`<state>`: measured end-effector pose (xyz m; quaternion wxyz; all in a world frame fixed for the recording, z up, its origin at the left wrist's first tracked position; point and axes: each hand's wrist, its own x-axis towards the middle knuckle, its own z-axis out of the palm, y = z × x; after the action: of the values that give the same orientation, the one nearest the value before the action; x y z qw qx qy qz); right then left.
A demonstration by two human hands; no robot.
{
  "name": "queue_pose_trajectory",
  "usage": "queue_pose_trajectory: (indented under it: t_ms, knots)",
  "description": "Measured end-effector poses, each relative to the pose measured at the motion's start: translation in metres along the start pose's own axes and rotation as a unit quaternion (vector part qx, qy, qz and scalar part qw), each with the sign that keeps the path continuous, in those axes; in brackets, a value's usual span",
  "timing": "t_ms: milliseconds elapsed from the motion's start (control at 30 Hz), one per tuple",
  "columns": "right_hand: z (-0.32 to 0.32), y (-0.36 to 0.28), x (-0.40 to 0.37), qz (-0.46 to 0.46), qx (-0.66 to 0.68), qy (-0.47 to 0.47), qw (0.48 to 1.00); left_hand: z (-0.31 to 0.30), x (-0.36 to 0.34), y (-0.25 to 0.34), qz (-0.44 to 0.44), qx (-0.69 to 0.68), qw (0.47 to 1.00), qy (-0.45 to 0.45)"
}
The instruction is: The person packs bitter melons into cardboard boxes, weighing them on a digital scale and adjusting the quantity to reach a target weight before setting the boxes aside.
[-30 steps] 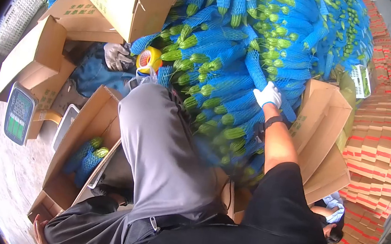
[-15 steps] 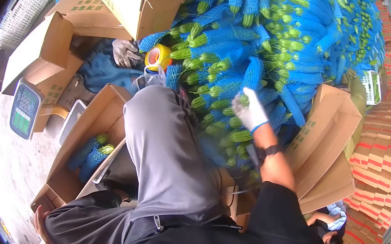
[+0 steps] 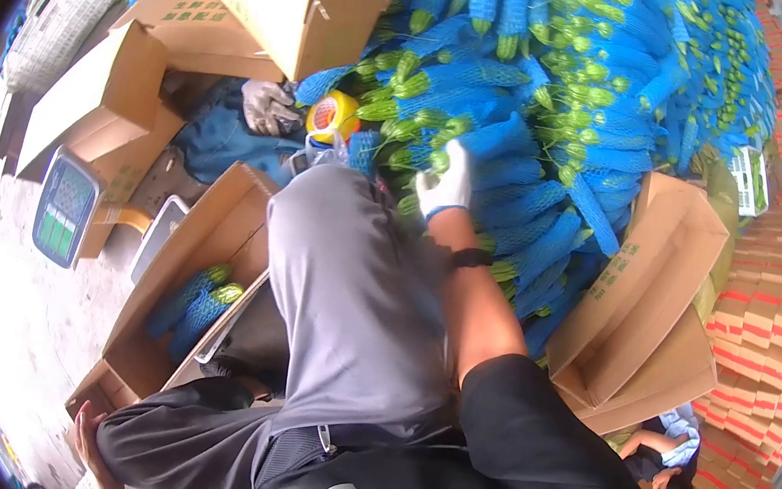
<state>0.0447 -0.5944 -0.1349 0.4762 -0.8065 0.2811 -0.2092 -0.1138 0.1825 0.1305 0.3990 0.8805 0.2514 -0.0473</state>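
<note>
My right hand (image 3: 447,184), in a white glove, is closed around the green end of a bitter melon (image 3: 440,159) in a blue foam net. It is at the near edge of a large heap of netted bitter melons (image 3: 536,155). Down at the lower left, my bare left hand (image 3: 85,439) rests beside my leg, near the corner of a long cardboard box (image 3: 121,346); its fingers are stretched out and partly cut off from view. Two netted bitter melons (image 3: 197,309) lie inside that box.
Open cardboard boxes (image 3: 296,3) stand at the upper left, more boxes (image 3: 643,282) at the right. A scale display (image 3: 66,208), a roll of yellow tape (image 3: 333,117) and a grey glove (image 3: 270,108) are at the left. Stacked cartons (image 3: 772,302) and a person (image 3: 668,453) are far right.
My right hand has moved left and slightly up over the heap with the bitter melon. My left hand stays by my leg. The view has shifted slightly.
</note>
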Motion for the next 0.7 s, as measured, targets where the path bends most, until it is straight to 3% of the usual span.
queue_pose_trajectory:
  t_ms: [33,67,133,167,200,233,267,333,367,400,467,533,633,700]
  knots:
    - [-0.001,-0.016,0.005,0.162,0.252,0.046,0.953,0.001,-0.004,0.002,-0.033,-0.054,0.998,-0.002]
    - [-0.005,-0.033,0.016,0.313,0.476,0.087,0.817,0.005,-0.006,0.003,-0.039,-0.056,0.998,0.007]
    - [-0.021,-0.038,0.041,0.408,0.477,0.171,0.760,0.014,-0.022,0.020,0.035,-0.042,0.999,-0.001]
    - [-0.035,-0.018,0.050,0.386,0.478,0.060,0.787,0.014,-0.038,0.030,-0.006,-0.059,0.998,0.007]
    - [-0.043,-0.073,0.042,0.440,0.416,0.105,0.789,0.022,-0.046,0.048,-0.048,-0.076,0.996,0.023]
    - [-0.049,-0.059,0.045,0.353,0.467,0.089,0.806,0.022,-0.042,0.044,0.017,-0.029,0.999,0.039]
    - [-0.070,-0.022,0.058,0.394,0.450,0.083,0.797,0.022,-0.039,0.035,0.077,0.022,0.996,0.048]
    - [-0.105,-0.054,0.036,0.326,0.476,0.040,0.816,0.015,-0.026,0.010,0.021,-0.076,0.996,0.043]
    - [-0.120,-0.087,0.020,0.382,0.448,0.042,0.807,0.014,-0.026,0.015,0.010,-0.068,0.997,0.044]
    - [-0.135,-0.115,0.005,0.379,0.424,0.022,0.823,0.019,-0.027,0.028,0.003,-0.059,0.997,0.040]
    - [-0.165,-0.148,-0.027,0.326,0.444,-0.029,0.834,0.038,-0.029,0.064,0.030,-0.040,0.997,0.051]
    - [-0.187,-0.182,-0.045,0.340,0.428,-0.046,0.836,0.057,-0.034,0.110,0.042,0.097,0.994,0.006]
    - [-0.203,-0.232,-0.063,0.333,0.415,-0.064,0.844,0.087,-0.026,0.157,0.183,0.220,0.947,-0.146]
    - [-0.211,-0.260,-0.068,0.237,0.333,-0.167,0.897,0.126,-0.015,0.146,0.273,0.234,0.913,-0.191]
